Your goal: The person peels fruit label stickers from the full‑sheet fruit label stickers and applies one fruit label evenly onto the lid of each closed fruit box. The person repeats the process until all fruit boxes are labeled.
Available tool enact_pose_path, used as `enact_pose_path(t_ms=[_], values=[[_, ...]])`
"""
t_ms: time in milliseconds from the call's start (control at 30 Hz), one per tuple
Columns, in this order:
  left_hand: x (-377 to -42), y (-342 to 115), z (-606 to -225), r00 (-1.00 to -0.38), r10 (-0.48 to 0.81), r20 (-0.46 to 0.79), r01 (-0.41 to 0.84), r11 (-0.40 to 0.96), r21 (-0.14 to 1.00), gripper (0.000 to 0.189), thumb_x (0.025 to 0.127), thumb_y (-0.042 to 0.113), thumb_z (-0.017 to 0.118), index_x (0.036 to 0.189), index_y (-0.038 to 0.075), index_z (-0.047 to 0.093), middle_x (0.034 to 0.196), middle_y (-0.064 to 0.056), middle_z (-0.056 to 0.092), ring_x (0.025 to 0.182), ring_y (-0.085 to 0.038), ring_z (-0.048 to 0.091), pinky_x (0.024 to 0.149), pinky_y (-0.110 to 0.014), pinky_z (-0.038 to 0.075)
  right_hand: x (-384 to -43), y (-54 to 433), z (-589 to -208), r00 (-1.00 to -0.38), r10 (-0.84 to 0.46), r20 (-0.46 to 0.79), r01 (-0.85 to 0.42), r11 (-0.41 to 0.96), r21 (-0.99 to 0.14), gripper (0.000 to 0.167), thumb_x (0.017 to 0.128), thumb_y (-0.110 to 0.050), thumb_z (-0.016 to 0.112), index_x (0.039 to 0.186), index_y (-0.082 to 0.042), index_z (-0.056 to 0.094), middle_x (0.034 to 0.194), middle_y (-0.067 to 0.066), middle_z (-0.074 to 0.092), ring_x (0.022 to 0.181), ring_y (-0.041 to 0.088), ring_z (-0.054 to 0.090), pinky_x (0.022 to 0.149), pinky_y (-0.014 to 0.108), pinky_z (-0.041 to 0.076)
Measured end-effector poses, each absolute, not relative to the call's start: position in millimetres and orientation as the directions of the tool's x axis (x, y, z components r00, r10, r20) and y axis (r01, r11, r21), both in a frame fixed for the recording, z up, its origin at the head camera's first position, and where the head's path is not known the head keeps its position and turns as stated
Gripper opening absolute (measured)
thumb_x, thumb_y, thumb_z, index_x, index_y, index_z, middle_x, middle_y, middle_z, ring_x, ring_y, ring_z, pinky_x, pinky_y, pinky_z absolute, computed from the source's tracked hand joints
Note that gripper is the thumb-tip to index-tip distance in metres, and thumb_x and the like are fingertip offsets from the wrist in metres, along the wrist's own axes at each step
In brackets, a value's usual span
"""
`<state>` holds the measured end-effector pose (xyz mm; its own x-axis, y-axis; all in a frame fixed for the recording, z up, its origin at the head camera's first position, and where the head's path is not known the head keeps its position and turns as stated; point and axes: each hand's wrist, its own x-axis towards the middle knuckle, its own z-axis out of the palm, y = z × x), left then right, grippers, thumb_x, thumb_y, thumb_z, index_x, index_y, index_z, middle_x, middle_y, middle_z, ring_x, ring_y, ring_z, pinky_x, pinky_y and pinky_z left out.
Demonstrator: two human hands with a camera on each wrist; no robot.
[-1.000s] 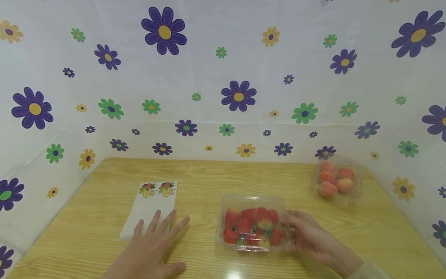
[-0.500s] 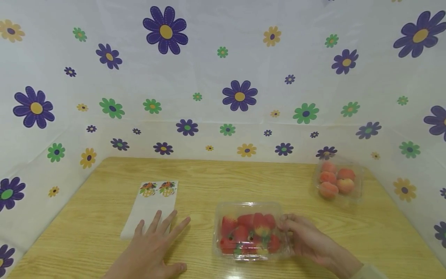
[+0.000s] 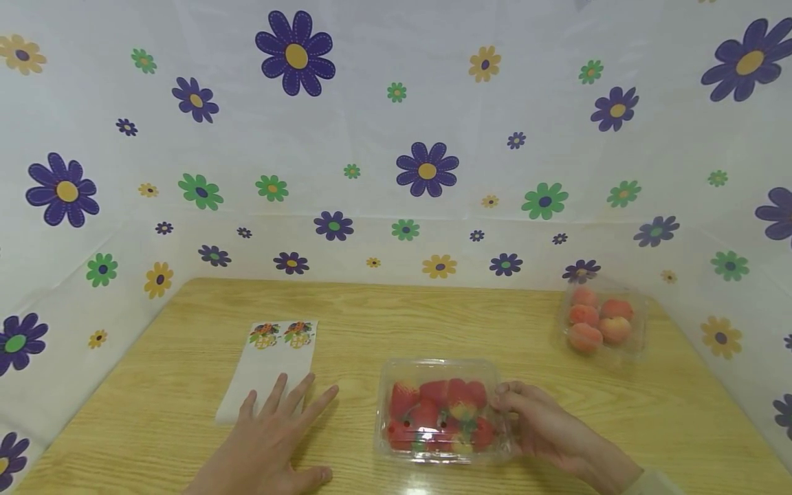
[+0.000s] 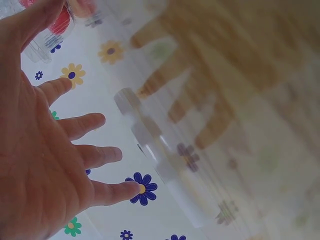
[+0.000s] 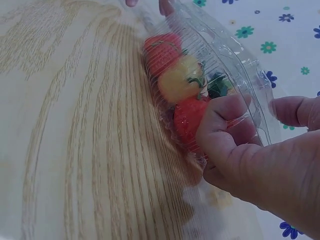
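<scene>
A clear plastic clamshell box of strawberries, its lid down, sits at the front middle in the head view. My right hand grips its right end, thumb and curled fingers at the rim. From the right wrist, the same hand pinches the clear wall, with red and yellowish strawberries behind the plastic. To the left, my left hand has its fingers spread, fingertips overlapping the lower part of a white sheet with fruit pictures. The left wrist view shows these fingers straight and holding nothing.
Another clear box with several peaches stands at the back right corner of the wooden table. A white cloth printed with flowers hangs around the back and sides.
My right hand has drawn the strawberry box slightly toward me and to the left. The left hand, the sheet and the peaches have stayed in place.
</scene>
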<state>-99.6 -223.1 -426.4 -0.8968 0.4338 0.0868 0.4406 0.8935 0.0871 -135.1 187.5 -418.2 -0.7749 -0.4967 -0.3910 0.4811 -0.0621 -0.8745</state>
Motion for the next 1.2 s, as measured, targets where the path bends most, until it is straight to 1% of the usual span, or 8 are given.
enact_pose_path(t_ms=[333, 500, 633, 733, 833, 900, 1033, 1200], values=[[-99, -223, -422, -0.901, 0.429, 0.061, 0.433, 0.897, 0.090, 0.101, 0.075, 0.085, 0.062, 0.157, 0.030, 0.039, 0.157, -0.017, 0.047, 0.139, -0.058, 0.043, 0.097, -0.084, 0.035, -136, 191, -418, -0.768, -0.500, -0.400, 0.470, -0.016, -0.883, 0.021, 0.107, -0.028, 0.047, 0.116, -0.009, 0.044, 0.110, 0.002, 0.051, 0.102, 0.017, 0.057, 0.088, 0.038, 0.059], [-101, -224, -415, -0.911, 0.412, 0.027, 0.412, 0.905, 0.106, 0.101, 0.076, 0.082, 0.064, 0.158, 0.030, 0.037, 0.160, -0.016, 0.043, 0.142, -0.058, 0.040, 0.101, -0.084, 0.032, -137, 194, -417, -0.764, -0.486, -0.424, 0.482, 0.008, -0.876, 0.036, 0.107, -0.031, 0.049, 0.128, -0.003, 0.041, 0.121, 0.008, 0.053, 0.108, 0.021, 0.060, 0.091, 0.042, 0.059], [-102, -227, -411, -0.917, 0.399, 0.013, 0.398, 0.910, 0.121, 0.096, 0.079, 0.077, 0.066, 0.158, 0.029, 0.039, 0.161, -0.016, 0.042, 0.143, -0.057, 0.038, 0.103, -0.083, 0.031, -137, 195, -417, -0.771, -0.454, -0.447, 0.485, 0.037, -0.874, 0.030, 0.106, -0.033, 0.050, 0.120, -0.006, 0.047, 0.124, 0.009, 0.051, 0.107, 0.022, 0.059, 0.089, 0.041, 0.058], [-104, -230, -411, -0.925, 0.378, 0.033, 0.379, 0.918, 0.119, 0.085, 0.083, 0.066, 0.070, 0.154, 0.026, 0.046, 0.160, -0.015, 0.044, 0.144, -0.056, 0.038, 0.103, -0.081, 0.034, -136, 197, -416, -0.784, -0.414, -0.463, 0.479, 0.071, -0.875, 0.036, 0.106, -0.036, 0.050, 0.122, -0.005, 0.045, 0.121, 0.008, 0.050, 0.102, 0.021, 0.058, 0.084, 0.038, 0.058], [-105, -234, -412, -0.933, 0.355, 0.055, 0.359, 0.927, 0.107, 0.073, 0.088, 0.056, 0.072, 0.149, 0.023, 0.052, 0.158, -0.014, 0.048, 0.141, -0.053, 0.043, 0.100, -0.076, 0.041, -136, 197, -413, -0.806, -0.338, -0.486, 0.479, 0.110, -0.871, 0.050, 0.105, -0.040, 0.052, 0.133, -0.003, 0.035, 0.113, 0.007, 0.050, 0.094, 0.019, 0.058, 0.078, 0.035, 0.056], [-107, -238, -413, -0.938, 0.344, 0.053, 0.347, 0.932, 0.105, 0.068, 0.090, 0.053, 0.070, 0.148, 0.020, 0.054, 0.157, -0.013, 0.049, 0.139, -0.049, 0.048, 0.096, -0.073, 0.045, -137, 196, -409, -0.823, -0.267, -0.502, 0.485, 0.130, -0.865, 0.051, 0.104, -0.041, 0.056, 0.132, -0.004, 0.034, 0.108, 0.005, 0.049, 0.088, 0.018, 0.056, 0.073, 0.032, 0.054], [-113, -243, -414, -0.947, 0.321, 0.009, 0.319, 0.938, 0.136, 0.068, 0.094, 0.052, 0.067, 0.151, 0.017, 0.050, 0.156, -0.014, 0.049, 0.132, -0.044, 0.055, 0.089, -0.074, 0.048, -141, 198, -401, -0.863, -0.156, -0.480, 0.456, 0.168, -0.874, 0.051, 0.103, -0.040, 0.058, 0.131, -0.005, 0.034, 0.103, 0.004, 0.046, 0.084, 0.018, 0.055, 0.068, 0.031, 0.052], [-123, -249, -416, -0.953, 0.302, -0.030, 0.294, 0.944, 0.146, 0.069, 0.095, 0.050, 0.067, 0.151, 0.015, 0.049, 0.150, -0.019, 0.054, 0.124, -0.048, 0.059, 0.083, -0.077, 0.048, -149, 209, -390, -0.912, -0.103, -0.396, 0.370, 0.207, -0.906, 0.050, 0.105, -0.038, 0.056, 0.134, -0.004, 0.033, 0.104, 0.004, 0.047, 0.085, 0.016, 0.056, 0.070, 0.032, 0.056]])
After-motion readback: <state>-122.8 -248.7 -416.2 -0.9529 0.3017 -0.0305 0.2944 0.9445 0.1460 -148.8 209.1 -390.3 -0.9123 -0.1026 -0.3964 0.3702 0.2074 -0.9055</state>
